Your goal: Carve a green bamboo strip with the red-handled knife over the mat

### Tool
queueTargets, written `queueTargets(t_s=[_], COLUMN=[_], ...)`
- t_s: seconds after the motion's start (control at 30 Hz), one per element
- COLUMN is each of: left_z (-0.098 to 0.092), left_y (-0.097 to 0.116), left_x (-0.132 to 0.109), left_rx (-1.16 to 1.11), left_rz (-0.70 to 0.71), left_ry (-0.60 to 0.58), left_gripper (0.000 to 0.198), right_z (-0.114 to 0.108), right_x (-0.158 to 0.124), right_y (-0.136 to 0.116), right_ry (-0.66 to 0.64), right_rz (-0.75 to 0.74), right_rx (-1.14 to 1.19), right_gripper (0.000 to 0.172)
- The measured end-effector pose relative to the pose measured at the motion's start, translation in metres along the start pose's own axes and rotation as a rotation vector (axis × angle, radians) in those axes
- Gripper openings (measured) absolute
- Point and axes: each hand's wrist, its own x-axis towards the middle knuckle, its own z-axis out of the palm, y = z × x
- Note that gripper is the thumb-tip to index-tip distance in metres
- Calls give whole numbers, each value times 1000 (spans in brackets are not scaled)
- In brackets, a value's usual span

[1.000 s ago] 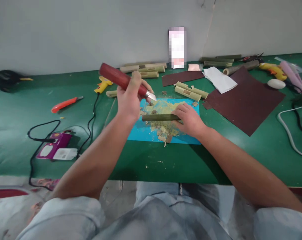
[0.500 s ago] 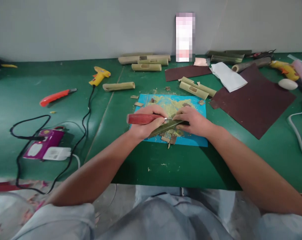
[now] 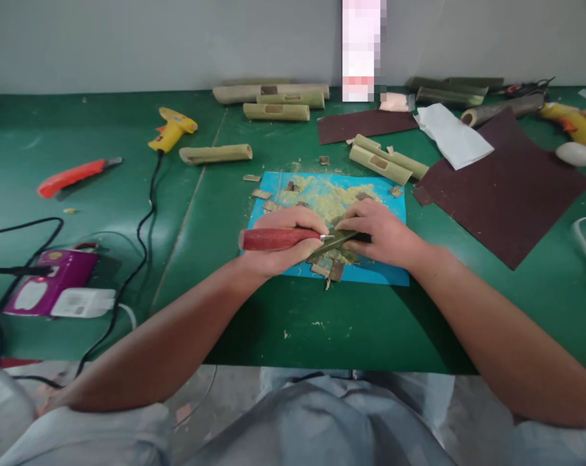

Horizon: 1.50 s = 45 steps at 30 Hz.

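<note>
My left hand [image 3: 283, 249] is closed round a red-handled carving tool [image 3: 273, 239], whose short metal tip points right. The tip is close to a dark green bamboo piece [image 3: 336, 242], which slants between my two hands. The fingers of my right hand [image 3: 378, 230] grip the right end of that piece. Both hands are over a blue sheet [image 3: 390, 275] strewn with yellowish shavings [image 3: 326, 197] and small bamboo chips [image 3: 336, 270]. Where the tip meets the bamboo is too small to make out.
Cut bamboo tubes [image 3: 276, 112] lie behind the sheet. At left are a yellow glue gun [image 3: 171, 129], a red utility knife [image 3: 74, 178] and a purple power strip [image 3: 55, 281] with cords. Brown sheets [image 3: 506, 194] and white paper [image 3: 453, 139] lie at right.
The camera view has shifted. My left hand, with the tool, sits slightly further right along the bamboo piece, covering more of its left part. My right hand still grips its end.
</note>
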Motion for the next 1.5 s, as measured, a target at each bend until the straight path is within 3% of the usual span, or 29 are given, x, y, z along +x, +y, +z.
queueTargets(t_s=[0.87, 1.13, 1.5], left_z=[6, 8, 11], left_y=[6, 3, 1], left_x=[1, 1, 0], left_rx=[9, -19, -3], left_rz=[-48, 102, 116], left_ry=[55, 31, 62], left_gripper=[9, 11, 12], right_z=[2, 5, 7], right_x=[0, 1, 2], right_y=[0, 1, 7], right_ry=[15, 20, -9], right_rz=[-6, -14, -42], right_rx=[-16, -27, -36], right_gripper=[17, 17, 20])
